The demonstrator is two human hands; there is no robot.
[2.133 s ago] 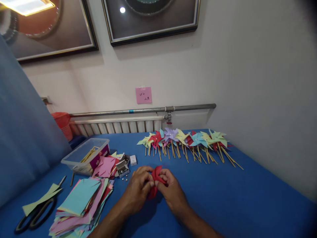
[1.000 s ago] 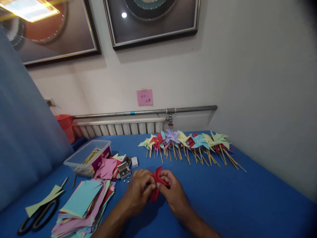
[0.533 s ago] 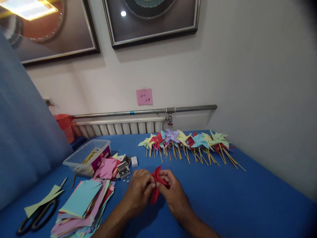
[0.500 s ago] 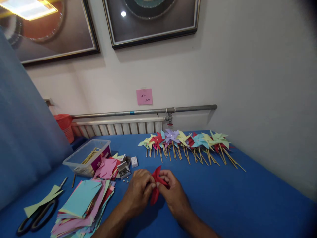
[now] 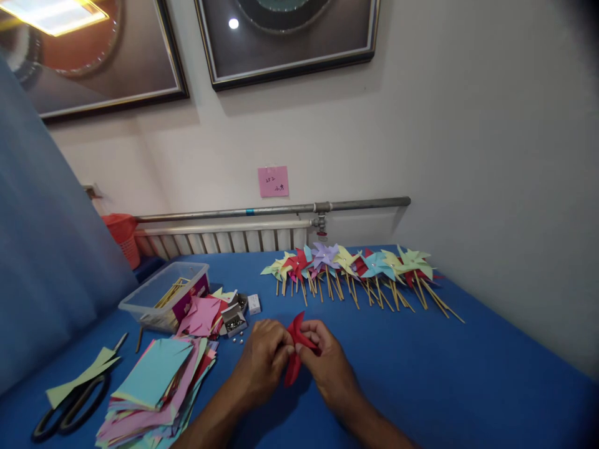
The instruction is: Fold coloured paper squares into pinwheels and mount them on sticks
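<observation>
A red paper pinwheel (image 5: 293, 368) is held upright between my two hands, over the blue tabletop. My left hand (image 5: 267, 352) is closed, its thumb and fingers pinching the pinwheel near its middle from the left. From the other side, my right hand (image 5: 327, 362) grips it between thumb and curled fingers. My fingers hide the pinwheel's centre, and I cannot make out a pin or stick there. Left of my left hand, a small open box (image 5: 234, 320) holds shiny metal pushpins, with several loose ones beside it.
Finished pinwheels (image 5: 374, 267) on sticks lie in a row at the back. On the left are a clear plastic bin (image 5: 135, 305) with sticks, pink cut paper (image 5: 200, 317), a stack of coloured paper (image 5: 152, 372) and black-handled scissors (image 5: 82, 405) under green paper. A blue curtain (image 5: 51, 249) hangs at far left.
</observation>
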